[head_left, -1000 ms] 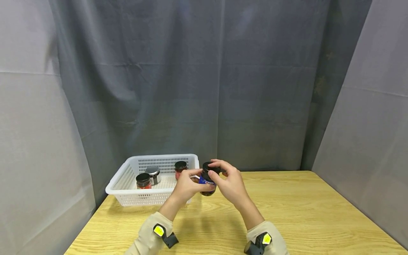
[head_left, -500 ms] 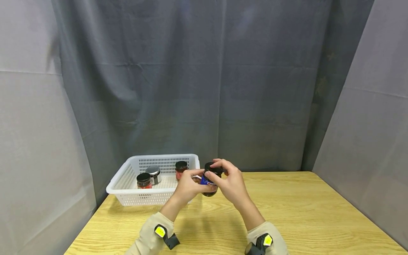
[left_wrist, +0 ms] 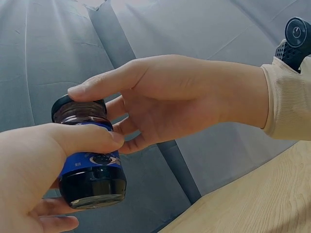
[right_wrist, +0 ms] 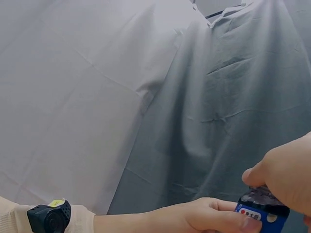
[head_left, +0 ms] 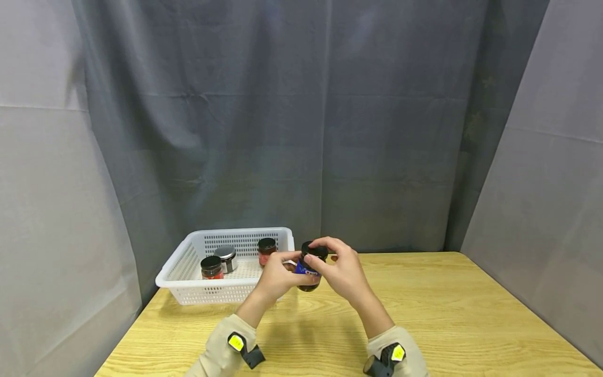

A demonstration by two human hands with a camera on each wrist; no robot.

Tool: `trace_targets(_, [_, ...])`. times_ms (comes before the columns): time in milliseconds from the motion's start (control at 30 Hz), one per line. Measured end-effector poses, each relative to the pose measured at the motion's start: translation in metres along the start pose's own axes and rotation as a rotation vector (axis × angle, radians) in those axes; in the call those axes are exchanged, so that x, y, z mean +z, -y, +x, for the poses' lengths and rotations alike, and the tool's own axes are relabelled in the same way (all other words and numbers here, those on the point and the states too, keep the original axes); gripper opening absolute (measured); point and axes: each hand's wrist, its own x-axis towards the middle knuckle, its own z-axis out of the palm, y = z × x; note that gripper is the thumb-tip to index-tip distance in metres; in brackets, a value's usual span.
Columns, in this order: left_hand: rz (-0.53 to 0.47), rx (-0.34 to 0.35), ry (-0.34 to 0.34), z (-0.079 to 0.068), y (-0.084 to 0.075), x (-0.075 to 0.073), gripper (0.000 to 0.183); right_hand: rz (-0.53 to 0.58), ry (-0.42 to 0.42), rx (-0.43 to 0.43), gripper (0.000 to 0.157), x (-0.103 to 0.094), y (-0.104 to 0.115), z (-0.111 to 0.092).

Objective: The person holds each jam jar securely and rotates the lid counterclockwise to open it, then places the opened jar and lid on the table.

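A small glass jar [left_wrist: 95, 182] with a dark filling and a blue label is raised over the table, tilted a little. My left hand [head_left: 275, 277] grips its body from the left, thumb across the label in the left wrist view. On top sits a black lid [head_left: 314, 250], which my right hand [head_left: 344, 271] holds from the right, thumb on the near side and fingers over the far rim. Part of the lid is hidden beneath the right fingers. The right wrist view catches the blue label [right_wrist: 252, 214] between both hands.
A white perforated basket [head_left: 212, 284] stands at the left of the wooden table [head_left: 424, 314]. Inside are two black-lidded jars with red labels, one left [head_left: 212, 268] and one right [head_left: 266, 250], and a silver-lidded jar [head_left: 227, 258]. Grey curtains [head_left: 264, 131] enclose the table.
Both hands stay on the jar in nearly the same place. The right thumb has shifted slightly left along the lid's edge. The jars in the basket have not moved.
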Motion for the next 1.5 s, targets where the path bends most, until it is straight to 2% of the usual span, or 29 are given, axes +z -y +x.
trace_targets(467, [0.028, -0.008, -0.009, 0.0000, 0.0034, 0.0001, 0.049, 0.001, 0.085, -0.006, 0.023, -0.0051, -0.0006, -0.0006])
trace_targets(867, [0.020, -0.007, -0.021, 0.0004, 0.0023, -0.0002, 0.050, 0.029, 0.089, -0.040, 0.024, -0.0049, -0.0019, -0.0008])
trace_targets(1167, [0.041, 0.003, -0.034, 0.0004, 0.0051, 0.0005, 0.048, 0.070, 0.115, -0.056, 0.031, -0.0036, -0.0034, -0.0004])
trace_targets(1500, [0.038, 0.006, -0.014, 0.0012, 0.0056, 0.0009, 0.048, 0.097, 0.070, -0.112, 0.034, -0.0043, -0.0034, 0.0000])
